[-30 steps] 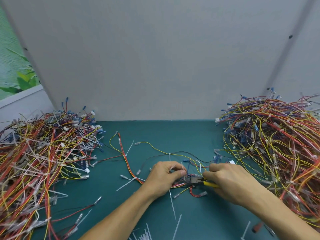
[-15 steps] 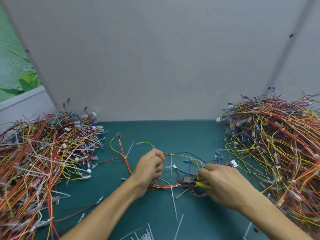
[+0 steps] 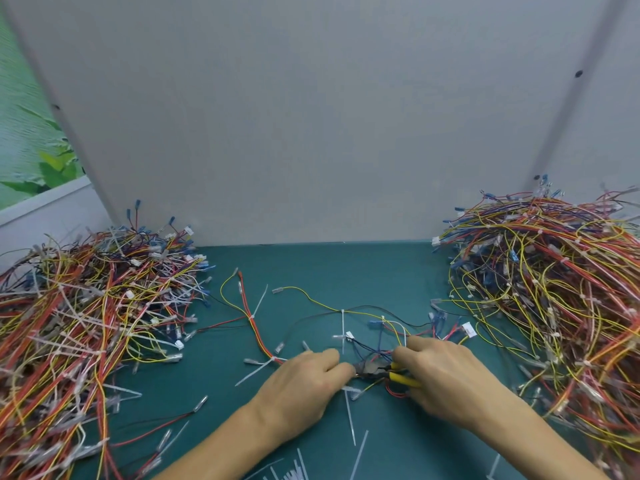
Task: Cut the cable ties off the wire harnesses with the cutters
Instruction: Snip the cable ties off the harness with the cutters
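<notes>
One wire harness (image 3: 311, 308) of yellow, red, black and blue wires lies spread on the green mat, with white cable ties (image 3: 343, 327) still on it. My left hand (image 3: 304, 382) pinches the wire bundle right at the jaws of the cutters. My right hand (image 3: 446, 375) grips the yellow-handled cutters (image 3: 377, 370), whose dark jaws point left and meet my left fingertips. Whether the jaws are closed on a tie is hidden by the fingers.
A big heap of harnesses (image 3: 86, 323) fills the left side and another heap (image 3: 554, 289) the right. Loose cut ties (image 3: 349, 420) lie on the green mat (image 3: 346, 268) near the front edge. A grey wall panel (image 3: 311, 116) stands behind.
My left hand has moved right and down along the harness, from the yellow wire to the cutter jaws. My right hand with the cutters stayed nearly in place.
</notes>
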The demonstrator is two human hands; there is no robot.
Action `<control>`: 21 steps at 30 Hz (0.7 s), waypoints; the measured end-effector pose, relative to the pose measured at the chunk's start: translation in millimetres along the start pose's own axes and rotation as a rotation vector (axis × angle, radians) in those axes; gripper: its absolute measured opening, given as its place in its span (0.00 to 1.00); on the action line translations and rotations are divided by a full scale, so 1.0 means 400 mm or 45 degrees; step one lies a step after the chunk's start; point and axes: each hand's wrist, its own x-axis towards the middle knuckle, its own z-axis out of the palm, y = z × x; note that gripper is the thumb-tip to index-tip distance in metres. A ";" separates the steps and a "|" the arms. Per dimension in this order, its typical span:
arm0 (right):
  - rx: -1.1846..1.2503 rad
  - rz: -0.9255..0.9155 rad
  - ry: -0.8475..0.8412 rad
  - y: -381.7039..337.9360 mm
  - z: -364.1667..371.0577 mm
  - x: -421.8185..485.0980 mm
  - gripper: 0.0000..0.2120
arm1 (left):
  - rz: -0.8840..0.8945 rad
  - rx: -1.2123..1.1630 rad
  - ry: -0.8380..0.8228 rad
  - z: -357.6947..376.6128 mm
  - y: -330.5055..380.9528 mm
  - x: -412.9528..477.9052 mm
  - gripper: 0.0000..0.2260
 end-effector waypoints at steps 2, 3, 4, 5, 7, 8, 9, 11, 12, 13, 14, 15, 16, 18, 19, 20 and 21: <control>0.013 0.006 -0.011 0.001 -0.002 0.000 0.08 | -0.035 -0.054 0.081 0.015 0.001 -0.002 0.11; 0.019 0.008 -0.014 0.002 -0.003 0.000 0.09 | -0.071 -0.128 0.106 0.022 -0.001 -0.005 0.08; 0.026 0.009 -0.013 0.003 -0.002 -0.001 0.09 | -0.140 -0.210 0.112 0.028 -0.005 -0.008 0.05; 0.033 0.008 -0.011 0.003 0.000 -0.001 0.10 | -0.214 -0.279 0.098 0.031 -0.009 -0.011 0.06; 0.043 0.008 -0.006 0.004 0.003 -0.003 0.10 | -0.272 -0.392 0.092 0.036 -0.018 -0.007 0.09; 0.049 0.008 -0.004 0.005 0.004 -0.002 0.10 | -0.287 -0.446 0.115 0.033 -0.021 0.000 0.09; 0.051 0.008 0.000 0.005 0.004 -0.002 0.10 | -0.317 -0.493 0.121 0.026 -0.021 0.009 0.08; 0.047 0.004 0.000 0.005 0.003 -0.002 0.11 | -0.379 -0.520 0.104 0.021 -0.025 0.025 0.09; 0.046 0.002 -0.004 0.005 0.003 -0.003 0.11 | -0.408 -0.509 0.076 0.021 -0.027 0.032 0.11; 0.045 0.001 -0.012 0.005 0.004 -0.004 0.11 | -0.439 -0.490 0.036 0.022 -0.029 0.039 0.13; 0.041 -0.001 -0.017 0.004 0.004 -0.005 0.11 | -0.466 -0.483 0.003 0.024 -0.033 0.045 0.13; 0.034 -0.004 -0.020 0.003 0.003 -0.005 0.11 | -0.499 -0.504 -0.019 0.023 -0.037 0.049 0.12; 0.029 -0.005 -0.021 0.002 0.002 -0.006 0.11 | -0.539 -0.553 -0.030 0.022 -0.041 0.052 0.10; 0.025 -0.006 -0.014 0.003 -0.003 -0.006 0.11 | -0.637 -0.748 -0.019 0.019 -0.049 0.055 0.06; 0.026 -0.008 -0.004 0.003 -0.006 -0.005 0.11 | -0.679 -0.869 -0.015 0.016 -0.050 0.055 0.04; 0.036 -0.014 0.007 0.004 -0.009 -0.005 0.11 | -0.707 -0.973 -0.014 0.015 -0.051 0.054 0.04; 0.054 -0.023 0.019 0.005 -0.012 -0.004 0.12 | -0.722 -1.038 -0.011 0.016 -0.053 0.052 0.05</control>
